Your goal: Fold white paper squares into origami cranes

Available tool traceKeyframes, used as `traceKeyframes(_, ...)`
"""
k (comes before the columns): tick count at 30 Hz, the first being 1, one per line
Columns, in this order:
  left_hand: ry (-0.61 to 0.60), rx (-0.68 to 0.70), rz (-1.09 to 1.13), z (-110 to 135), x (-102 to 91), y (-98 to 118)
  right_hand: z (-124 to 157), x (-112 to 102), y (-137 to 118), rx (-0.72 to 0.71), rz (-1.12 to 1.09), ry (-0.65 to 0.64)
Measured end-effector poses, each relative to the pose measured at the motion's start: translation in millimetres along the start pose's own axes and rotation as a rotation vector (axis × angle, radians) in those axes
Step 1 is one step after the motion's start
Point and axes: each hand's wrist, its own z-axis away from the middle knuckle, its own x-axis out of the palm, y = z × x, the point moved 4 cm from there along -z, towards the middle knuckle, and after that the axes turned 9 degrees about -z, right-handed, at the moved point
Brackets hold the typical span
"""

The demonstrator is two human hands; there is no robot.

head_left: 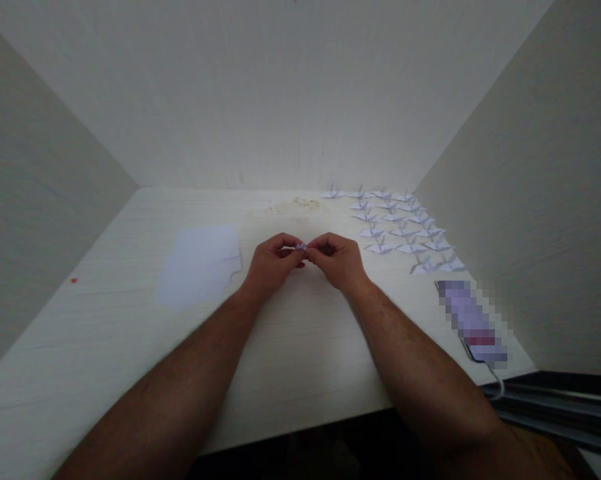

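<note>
Between my two hands, above the middle of the table, is a small piece of folded white paper (301, 247), mostly covered by fingertips. My left hand (274, 263) pinches it from the left with thumb and forefinger. From the other side, the thumb and fingers of my right hand (336, 259) close on its right end. How the paper is folded is too small to make out. Left of my hands lies a loose stack of white paper sheets (199, 263). To the right, several folded white paper cranes (403, 230) stand in rows.
A phone (468, 320), its screen blurred, lies at the right with a white cable (500, 387) attached. Pale flaking marks (305, 203) spot the table (300, 360) near the back wall. A small orange bit (73, 281) sits at far left. Walls enclose three sides.
</note>
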Motion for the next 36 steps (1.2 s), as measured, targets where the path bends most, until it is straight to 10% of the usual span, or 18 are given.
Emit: traceKeyframes(36, -0.047, 0.122, -0.267, 0.3, 1.7, 4.3, -3.9, -3.4, 0.3, 0.000, 0.183, 0.018)
